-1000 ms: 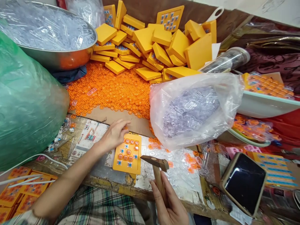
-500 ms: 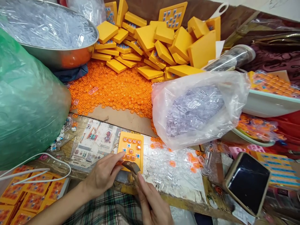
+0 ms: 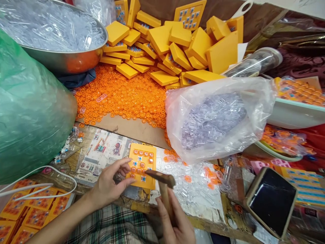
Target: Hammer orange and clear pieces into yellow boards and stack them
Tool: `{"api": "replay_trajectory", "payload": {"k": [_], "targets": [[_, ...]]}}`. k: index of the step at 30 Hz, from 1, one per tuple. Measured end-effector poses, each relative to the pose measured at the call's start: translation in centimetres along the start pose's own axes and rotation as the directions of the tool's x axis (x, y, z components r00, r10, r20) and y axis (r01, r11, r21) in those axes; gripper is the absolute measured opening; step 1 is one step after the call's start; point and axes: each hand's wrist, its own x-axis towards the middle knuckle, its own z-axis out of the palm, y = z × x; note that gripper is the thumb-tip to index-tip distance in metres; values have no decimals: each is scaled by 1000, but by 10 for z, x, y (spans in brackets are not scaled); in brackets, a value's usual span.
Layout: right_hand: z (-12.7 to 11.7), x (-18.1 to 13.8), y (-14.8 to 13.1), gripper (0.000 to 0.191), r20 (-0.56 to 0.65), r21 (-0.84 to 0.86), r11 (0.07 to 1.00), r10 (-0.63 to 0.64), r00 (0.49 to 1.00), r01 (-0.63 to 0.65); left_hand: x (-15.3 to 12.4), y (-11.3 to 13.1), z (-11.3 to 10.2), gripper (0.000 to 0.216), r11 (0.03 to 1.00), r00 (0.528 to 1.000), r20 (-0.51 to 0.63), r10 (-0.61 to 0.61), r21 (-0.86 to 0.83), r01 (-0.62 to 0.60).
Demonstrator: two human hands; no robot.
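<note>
A yellow plastic panel (image 3: 149, 178) lies flat on the bench, fitted with rows of orange round caps and several bare spots showing blue-and-white parts. My left hand (image 3: 113, 181) is at the panel's left edge, thumb and fingers apart, with nothing in its grasp. In my right hand (image 3: 175, 217) is a hammer (image 3: 165, 196), gripped by its wooden handle. The dark hammer head is raised just over the panel's lower right part. Loose orange caps (image 3: 188, 178) and clear plastic pieces lie on the white surface to the right.
Behind the panel spreads a heap of orange caps (image 3: 122, 98), backed by piled yellow cases (image 3: 177, 37). A bag of clear pieces (image 3: 215, 118) stands right, a green bag (image 3: 35, 112) left. A metal basin (image 3: 83, 61), phone-like device (image 3: 271, 200) and white cable (image 3: 63, 169) surround the bench.
The hammer has lifted off the panel and swung to the right in my right hand. My left hand has drawn back from the caps and its fingers have spread.
</note>
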Motion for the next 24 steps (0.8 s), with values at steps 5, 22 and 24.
{"api": "replay_trajectory", "payload": {"k": [5, 22, 24], "targets": [[2, 26, 7, 51, 3, 217, 928, 310, 951, -304, 77, -1, -4, 21, 965, 976, -165, 139, 246, -96], [8, 34, 0, 51, 34, 307, 904, 302, 953, -298, 167, -31, 31, 19, 926, 989, 146, 39, 366, -90], [4, 27, 5, 52, 16, 261, 919, 303, 953, -296, 144, -23, 24, 16, 942, 987, 151, 49, 321, -95]]}}
